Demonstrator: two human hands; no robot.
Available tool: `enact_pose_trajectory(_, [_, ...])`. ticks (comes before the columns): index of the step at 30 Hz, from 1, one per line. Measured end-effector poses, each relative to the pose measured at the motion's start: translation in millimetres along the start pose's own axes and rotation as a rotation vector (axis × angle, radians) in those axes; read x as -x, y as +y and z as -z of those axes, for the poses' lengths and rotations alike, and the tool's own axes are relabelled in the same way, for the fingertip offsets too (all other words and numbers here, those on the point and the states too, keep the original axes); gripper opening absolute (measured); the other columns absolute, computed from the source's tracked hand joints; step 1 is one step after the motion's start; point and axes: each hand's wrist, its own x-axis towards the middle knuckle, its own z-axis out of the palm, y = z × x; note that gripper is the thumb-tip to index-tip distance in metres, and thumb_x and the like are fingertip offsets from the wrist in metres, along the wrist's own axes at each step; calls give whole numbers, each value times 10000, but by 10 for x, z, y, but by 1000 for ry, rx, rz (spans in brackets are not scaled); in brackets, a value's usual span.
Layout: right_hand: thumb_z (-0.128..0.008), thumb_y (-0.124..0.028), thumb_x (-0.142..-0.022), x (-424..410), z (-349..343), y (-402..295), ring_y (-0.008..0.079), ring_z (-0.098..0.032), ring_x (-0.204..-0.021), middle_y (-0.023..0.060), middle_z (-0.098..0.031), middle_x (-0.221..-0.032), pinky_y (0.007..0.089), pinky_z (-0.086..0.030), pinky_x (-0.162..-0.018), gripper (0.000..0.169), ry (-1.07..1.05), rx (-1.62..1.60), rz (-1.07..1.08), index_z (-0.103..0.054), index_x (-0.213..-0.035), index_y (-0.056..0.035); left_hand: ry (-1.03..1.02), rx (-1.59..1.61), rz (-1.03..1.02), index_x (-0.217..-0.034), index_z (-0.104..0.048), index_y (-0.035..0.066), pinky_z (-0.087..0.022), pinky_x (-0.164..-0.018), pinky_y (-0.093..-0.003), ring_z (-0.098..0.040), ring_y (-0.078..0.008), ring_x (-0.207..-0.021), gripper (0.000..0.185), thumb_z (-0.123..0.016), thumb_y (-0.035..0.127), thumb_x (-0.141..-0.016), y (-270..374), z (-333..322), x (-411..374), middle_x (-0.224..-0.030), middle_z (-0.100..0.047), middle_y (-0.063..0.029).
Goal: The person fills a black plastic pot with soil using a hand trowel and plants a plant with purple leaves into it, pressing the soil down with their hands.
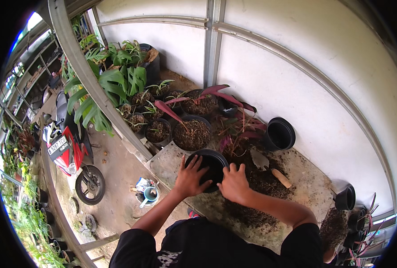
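A round black plastic pot point(215, 154) stands before me on the soil-strewn concrete ledge, and its inside is dark. My left hand point(190, 177) lies across the left part of its mouth, fingers spread, thumb towards the near rim. At the pot's right rim is my right hand point(234, 184), fingers bent; whether it grips the rim I cannot tell. Loose dark potting soil point(252, 211) covers the ledge to the right. On it lie a trowel with a metal blade point(259, 160) and a wooden handle point(281, 178). Uprooted purple-leaved plants point(233, 140) with bare roots rest behind the pot.
A larger soil-filled pot point(191, 134) holds a red-leaved plant, among several small potted seedlings point(158, 130). An empty black pot point(280, 134) leans near the white wall point(302, 93). A bucket with a blue dipper point(150, 194) and a red motorcycle point(73, 150) stand left, beyond a metal post point(84, 70).
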Motion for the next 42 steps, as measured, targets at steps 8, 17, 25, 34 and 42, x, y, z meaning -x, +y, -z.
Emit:
enact_pose_trajectory(8, [-596,-398,-995,-228,79,-123,321,-559,-1228,134,-646,-1164,633,-417,-971,410,-69,-388,24,-811,-1056,-54,84,281,117,-1351,-694,183,-149,-1265,-646,-486,-361,-1464,469,-600,443,-973,-40,77,105,-1594,-497,-178])
enact_pose_trajectory(17, [-745,-200,-857,-698,-498,93,283,-566,-1260,129,-630,-1371,450,-491,-1002,538,137,-305,227,-668,-1363,-35,-82,-82,-1,-1295,-719,183,-71,-1278,-667,-635,-285,-1310,426,-628,427,-959,-56,218,90,-1345,-694,-142])
enact_pose_trajectory(25, [-804,-213,-800,-729,-344,71,278,-550,-1274,117,-560,-1510,433,-539,-940,483,271,-207,225,-721,-1242,-39,-10,86,-7,-1217,-764,186,-241,-1244,-676,-696,-229,-1226,406,-732,449,-911,-92,314,164,-1156,-781,-77])
enact_pose_trajectory(34, [-731,-129,-802,-814,-614,151,374,-724,-896,176,-735,-941,501,-599,-761,193,-207,-321,332,-782,-967,-43,-225,7,-73,-1326,-717,111,51,-1234,-760,-582,-265,-1386,776,-725,687,-805,-39,351,256,-1364,-702,-100])
enact_pose_trajectory(42, [-719,-58,-757,-1079,-865,148,375,-727,-896,176,-735,-875,482,-600,-799,99,78,-416,199,-775,-838,-41,-340,-151,13,-1357,-689,95,46,-1233,-765,-534,-275,-1428,836,-784,641,-732,104,-3,106,-1416,-656,-135])
